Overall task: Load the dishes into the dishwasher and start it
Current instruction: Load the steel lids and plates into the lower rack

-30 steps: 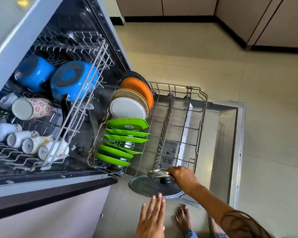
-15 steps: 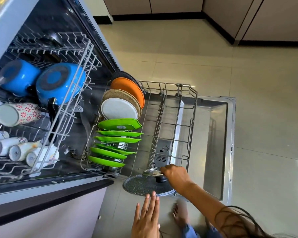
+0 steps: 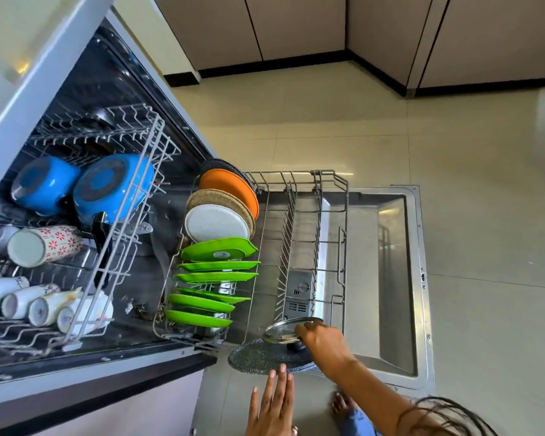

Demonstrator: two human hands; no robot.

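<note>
Head view, nearest first: the left hand (image 3: 272,404) hovers flat with its fingers straight and together, holding nothing, just short of a dark speckled pan (image 3: 258,357) that sits at the near end of the lower rack (image 3: 343,234). Just beyond it, the right hand (image 3: 324,341) has its fingers curled on the rim of a glass lid (image 3: 283,330), which is tilted over the pan, its black knob (image 3: 294,347) facing down toward it. The lid looks stiff, slippery and breakable; the knob would likely give a surer hold than the thin metal rim. The pan seems heavier and wants support from underneath or at its edge. Farther along the rack stand green plates (image 3: 217,267), then a white plate (image 3: 216,223) and an orange plate (image 3: 230,187). In the upper rack (image 3: 139,171) lie blue pots (image 3: 110,184) and cups (image 3: 41,243). The open door (image 3: 394,278) lies beneath the lower rack.
</note>
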